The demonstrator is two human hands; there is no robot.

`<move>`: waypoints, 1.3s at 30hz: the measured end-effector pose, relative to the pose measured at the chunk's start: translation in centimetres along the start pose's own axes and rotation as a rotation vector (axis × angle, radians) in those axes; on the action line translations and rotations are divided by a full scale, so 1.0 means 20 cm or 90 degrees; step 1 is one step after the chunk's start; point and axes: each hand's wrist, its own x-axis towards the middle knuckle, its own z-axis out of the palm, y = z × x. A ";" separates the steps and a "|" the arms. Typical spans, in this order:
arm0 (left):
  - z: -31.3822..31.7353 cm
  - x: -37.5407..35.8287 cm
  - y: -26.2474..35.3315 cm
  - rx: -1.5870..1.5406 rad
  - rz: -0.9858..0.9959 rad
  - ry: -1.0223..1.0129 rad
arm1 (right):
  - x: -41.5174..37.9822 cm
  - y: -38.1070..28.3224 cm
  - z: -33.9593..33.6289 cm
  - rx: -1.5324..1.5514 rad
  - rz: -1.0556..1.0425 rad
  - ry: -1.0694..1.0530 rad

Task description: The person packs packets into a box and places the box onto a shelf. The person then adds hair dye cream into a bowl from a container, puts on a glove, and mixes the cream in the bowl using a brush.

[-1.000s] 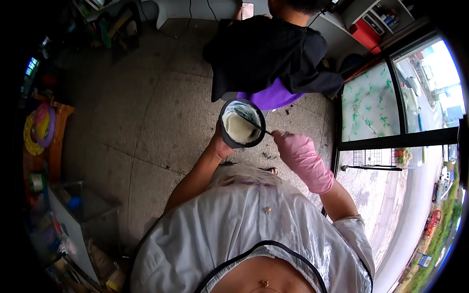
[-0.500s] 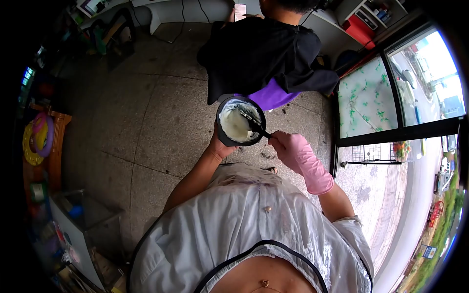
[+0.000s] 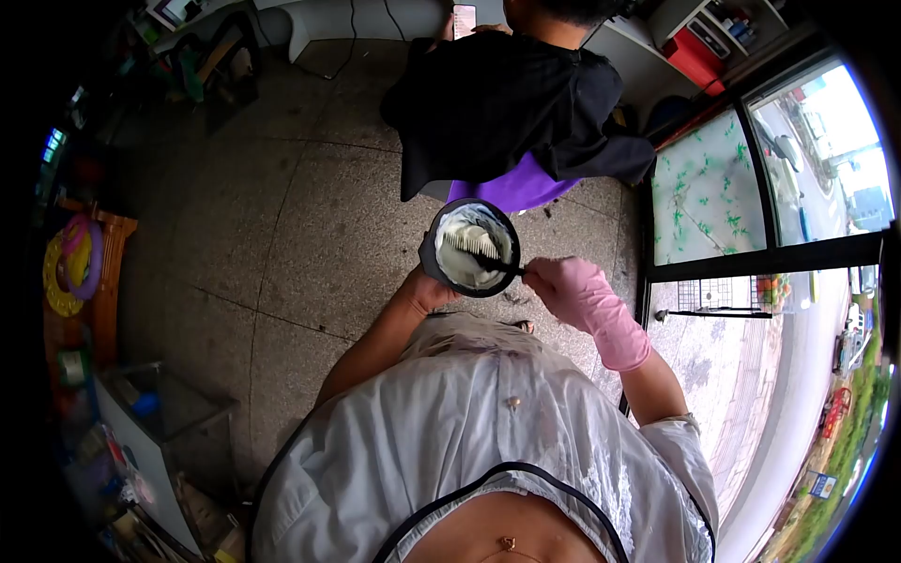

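Note:
A black bowl (image 3: 430, 255) with white cream (image 3: 457, 267) inside is held in front of my body. Bare, my left hand (image 3: 427, 289) grips it from the lower left, its fingers partly hidden under the bowl. My right hand (image 3: 565, 284), in a pink glove, is closed on the handle of a black brush (image 3: 510, 268). The brush's pale, comb-like head lies in the cream, pointing to the upper left.
A person (image 3: 507, 103) in a black cape sits just beyond the bowl, holding a phone (image 3: 464, 21). On the right stands a glass door (image 3: 709, 192). A glass-topped cabinet (image 3: 150, 460) is at the lower left, below colourful rings (image 3: 83, 258).
The bowl has shifted slightly right and down and tilted. The brush head has turned and moved lower in the bowl. My gloved hand has moved slightly right.

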 end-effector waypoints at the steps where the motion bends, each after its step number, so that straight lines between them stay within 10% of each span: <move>1: 0.01 0.00 -0.01 0.011 -0.029 0.038 | 0.01 -0.01 0.01 -0.062 -0.017 0.075; 6: 0.05 0.02 0.03 0.026 -0.032 -0.031 | -0.03 -0.01 -0.11 0.123 0.093 -0.077; 13: 0.08 0.06 -0.02 0.026 0.025 0.054 | 0.04 -0.02 -0.06 -0.053 0.045 0.065; 17: 0.06 0.03 0.01 0.052 0.021 0.017 | -0.01 -0.02 -0.12 0.073 0.032 -0.096; 22: 0.10 0.05 0.00 0.053 0.005 0.015 | 0.03 -0.02 -0.05 -0.045 -0.014 0.121; 26: 0.12 0.05 0.02 0.015 -0.048 -0.011 | -0.02 -0.01 -0.16 0.009 0.045 -0.053; 39: 0.15 0.04 -0.01 0.092 0.021 0.067 | -0.02 0.00 -0.08 -0.113 -0.042 0.006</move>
